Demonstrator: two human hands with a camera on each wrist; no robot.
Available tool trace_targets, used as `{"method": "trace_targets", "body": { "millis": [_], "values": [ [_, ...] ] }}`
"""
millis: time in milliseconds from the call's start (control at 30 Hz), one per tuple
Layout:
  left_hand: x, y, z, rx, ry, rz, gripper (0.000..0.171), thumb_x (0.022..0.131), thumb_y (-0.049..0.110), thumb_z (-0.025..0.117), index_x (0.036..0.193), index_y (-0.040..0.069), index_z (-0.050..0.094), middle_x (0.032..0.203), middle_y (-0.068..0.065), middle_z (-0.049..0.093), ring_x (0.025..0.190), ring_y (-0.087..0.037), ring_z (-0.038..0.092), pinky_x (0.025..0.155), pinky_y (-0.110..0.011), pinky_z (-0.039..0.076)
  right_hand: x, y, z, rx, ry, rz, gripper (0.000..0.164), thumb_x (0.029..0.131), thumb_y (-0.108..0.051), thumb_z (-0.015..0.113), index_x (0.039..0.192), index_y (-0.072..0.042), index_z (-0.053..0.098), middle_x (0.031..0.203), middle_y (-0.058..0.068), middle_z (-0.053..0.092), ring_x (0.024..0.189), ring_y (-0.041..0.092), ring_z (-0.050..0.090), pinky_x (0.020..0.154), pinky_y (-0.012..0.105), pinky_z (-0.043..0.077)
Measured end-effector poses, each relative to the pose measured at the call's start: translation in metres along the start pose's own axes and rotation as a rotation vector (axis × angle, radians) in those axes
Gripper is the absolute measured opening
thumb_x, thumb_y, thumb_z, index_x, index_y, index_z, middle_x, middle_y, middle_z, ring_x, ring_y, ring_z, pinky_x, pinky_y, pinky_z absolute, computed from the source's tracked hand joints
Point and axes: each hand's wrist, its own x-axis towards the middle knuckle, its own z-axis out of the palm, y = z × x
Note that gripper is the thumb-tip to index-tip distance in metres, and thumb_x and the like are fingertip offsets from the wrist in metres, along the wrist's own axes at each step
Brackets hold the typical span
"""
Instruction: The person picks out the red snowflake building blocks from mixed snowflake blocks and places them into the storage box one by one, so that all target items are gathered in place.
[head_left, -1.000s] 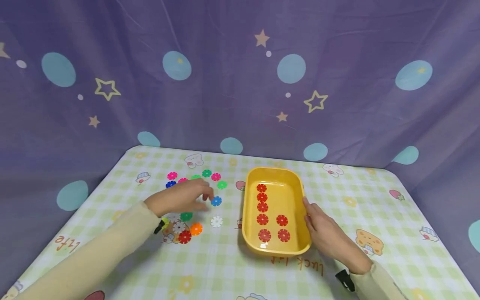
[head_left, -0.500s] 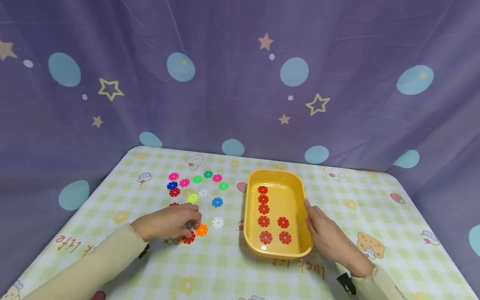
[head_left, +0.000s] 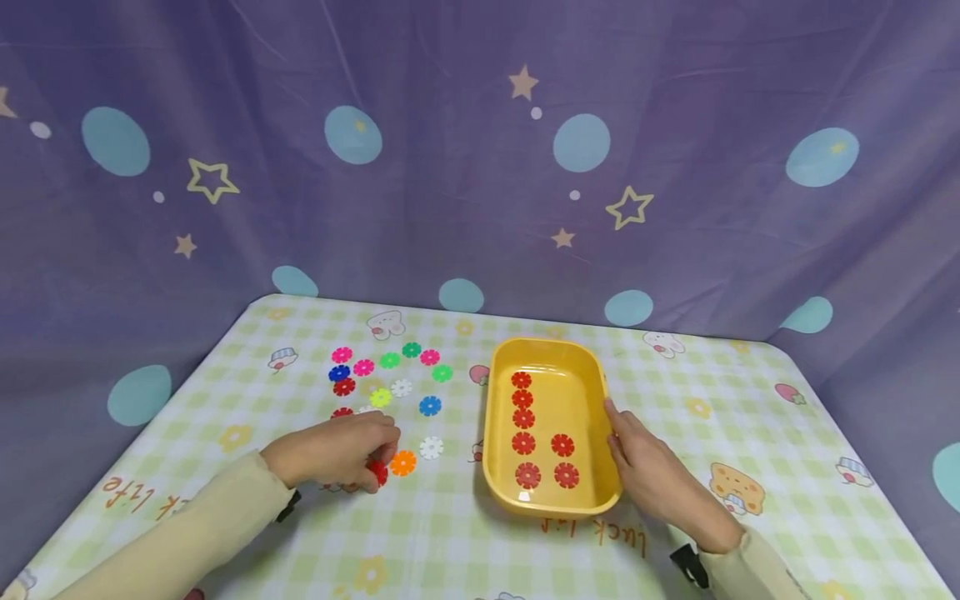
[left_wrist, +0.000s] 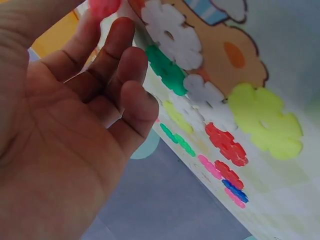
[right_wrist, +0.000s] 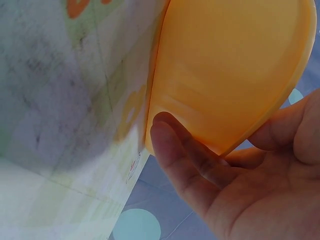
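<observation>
Nearest, on the worktop [head_left: 450, 542] whose near edge is out of view, the left hand [head_left: 337, 450] pinches a red disc [head_left: 378, 472] between thumb and fingertips, well in from the left edge; whether the disc has left the cloth I cannot tell. A pinch on the toothed rim should serve best here, and a straight lift before any sideways move, since an orange disc [head_left: 403, 463] lies just beside it towards the right edge, with a white disc [head_left: 431, 447] a little past that. The left wrist view shows a green disc [left_wrist: 166, 70] and a yellow disc [left_wrist: 265, 121] close by the hand, so the spare fingers and wrist are better held high, lest they drag these along. Towards the right edge, the right hand [head_left: 648, 458] grips the right wall of the yellow tray [head_left: 553, 506], thumb and fingers on either side of it; a light, level hold looks enough, as a tug could slide the seven red discs [head_left: 523, 418] inside, five along the tray's left wall and two beside the nearest pair of those. Beyond the left hand, two loose red discs [head_left: 344, 387] lie near a dark blue disc [head_left: 340, 373], and a pink disc [head_left: 342, 355] sits out towards the far left corner. Past the far edge hangs a purple curtain [head_left: 465, 200].
</observation>
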Motion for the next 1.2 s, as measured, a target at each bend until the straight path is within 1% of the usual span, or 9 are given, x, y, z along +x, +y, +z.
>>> {"method": "trace_targets", "body": {
  "millis": [133,233,367,467,533,667,767,967,1200],
  "values": [
    [-0.001,0.000,0.000,0.056,0.004,0.034,0.029,0.078,0.022,0.078,0.080,0.026,0.050,0.074,0.008,0.049,0.066,-0.009,0.047,0.059,-0.026,0.042,0.000,0.000,0.000,-0.004,-0.001,0.004,0.055,0.100,-0.013,0.044,0.149,-0.002,0.022,0.121,0.009,0.050,0.089,0.017,0.050,0.078,0.034,0.045],
    [-0.003,-0.002,0.000,0.041,-0.012,0.068,0.030,0.076,0.020,0.079,0.085,0.026,0.050,0.072,0.010,0.052,0.065,-0.008,0.048,0.059,-0.026,0.042,0.000,0.000,0.001,0.000,-0.004,0.011,0.055,0.100,-0.013,0.044,0.149,-0.003,0.021,0.121,0.008,0.049,0.089,0.017,0.050,0.078,0.034,0.045],
    [-0.007,-0.003,-0.002,-0.027,-0.040,0.122,0.031,0.076,0.011,0.079,0.090,0.024,0.054,0.077,0.013,0.055,0.070,-0.006,0.051,0.064,-0.025,0.045,0.001,0.000,0.000,-0.001,-0.004,0.011,0.055,0.100,-0.013,0.044,0.149,-0.003,0.022,0.119,0.008,0.050,0.087,0.017,0.049,0.076,0.033,0.044],
    [-0.010,-0.004,-0.002,-0.038,-0.034,0.160,0.031,0.076,0.006,0.077,0.090,0.024,0.056,0.080,0.014,0.055,0.073,-0.005,0.051,0.066,-0.025,0.045,0.000,0.000,0.000,-0.005,-0.001,0.008,0.055,0.100,-0.013,0.044,0.149,-0.002,0.022,0.119,0.008,0.050,0.087,0.016,0.049,0.076,0.033,0.044],
    [-0.011,-0.004,-0.001,-0.020,-0.016,0.182,0.031,0.076,0.004,0.076,0.089,0.024,0.057,0.081,0.013,0.053,0.073,-0.005,0.050,0.067,-0.025,0.045,0.000,0.000,0.000,-0.006,0.003,0.003,0.054,0.100,-0.013,0.044,0.149,-0.002,0.022,0.119,0.008,0.050,0.087,0.016,0.049,0.076,0.033,0.044],
    [-0.011,-0.005,-0.001,0.012,0.004,0.206,0.026,0.077,0.005,0.074,0.086,0.024,0.061,0.080,0.015,0.052,0.073,-0.004,0.049,0.068,-0.024,0.045,0.000,0.000,0.000,-0.012,0.009,-0.002,0.054,0.100,-0.013,0.043,0.149,-0.002,0.022,0.119,0.008,0.050,0.085,0.016,0.049,0.073,0.032,0.043],
    [-0.010,-0.005,-0.001,0.018,0.005,0.223,0.023,0.078,0.007,0.075,0.087,0.024,0.062,0.079,0.015,0.052,0.072,-0.005,0.049,0.067,-0.024,0.045,0.000,0.001,0.001,-0.011,0.005,0.005,0.054,0.100,-0.013,0.043,0.149,-0.003,0.022,0.119,0.008,0.050,0.084,0.015,0.049,0.072,0.032,0.043],
    [-0.011,-0.007,-0.002,0.002,0.000,0.242,0.030,0.076,0.005,0.077,0.092,0.025,0.061,0.081,0.014,0.053,0.073,-0.007,0.051,0.067,-0.024,0.045,0.000,0.001,0.001,-0.011,0.007,0.003,0.054,0.100,-0.014,0.044,0.149,-0.003,0.022,0.121,0.009,0.050,0.086,0.016,0.050,0.076,0.033,0.044],
    [-0.014,-0.007,-0.002,-0.004,0.006,0.256,0.033,0.075,0.003,0.077,0.094,0.026,0.061,0.082,0.015,0.053,0.073,-0.006,0.051,0.067,-0.023,0.046,0.000,0.000,0.001,0.002,0.002,0.012,0.054,0.100,-0.013,0.043,0.149,-0.003,0.022,0.118,0.008,0.050,0.082,0.014,0.049,0.070,0.031,0.043]
  ]
}}
